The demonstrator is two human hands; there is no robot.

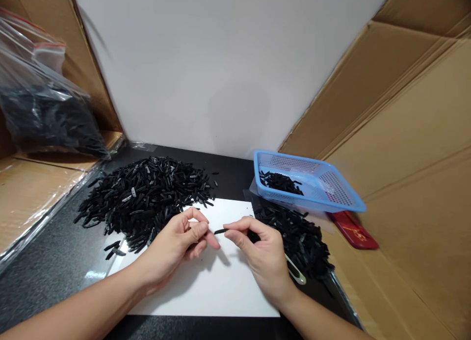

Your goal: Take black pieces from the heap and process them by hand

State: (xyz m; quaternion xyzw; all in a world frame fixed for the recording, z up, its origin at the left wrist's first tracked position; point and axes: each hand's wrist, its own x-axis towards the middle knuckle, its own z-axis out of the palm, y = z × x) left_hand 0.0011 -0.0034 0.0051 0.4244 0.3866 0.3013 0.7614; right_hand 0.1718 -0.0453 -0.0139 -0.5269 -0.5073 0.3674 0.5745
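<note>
A white board (221,70) stood upright well beyond both hands, flanked by flattened cardboard (415,148) rising to the right of the right hand. The black tabletop (55,261) spread beneath the forearms. Far off to the left of the left hand, a clear plastic bag (44,109) of black parts rested on a cardboard ledge. Just beyond the left hand lay a large heap of small black plastic strips (147,195). Under both hands sat a white sheet (221,291). Beyond and to the right of the right hand stood a blue mesh basket (331,188), holding a few black pieces, with a second heap of strips (298,237) just right of that hand and a red flat item (353,232) further right. The left hand (176,247) was curled, thumb and forefinger pinched together; what they gripped could not be told. The right hand (261,254) was clamped by its fingertips on a single black strip (221,230), which pointed toward the left hand's fingers. A pale metal tool (296,273) poked out just beside the right hand.
</note>
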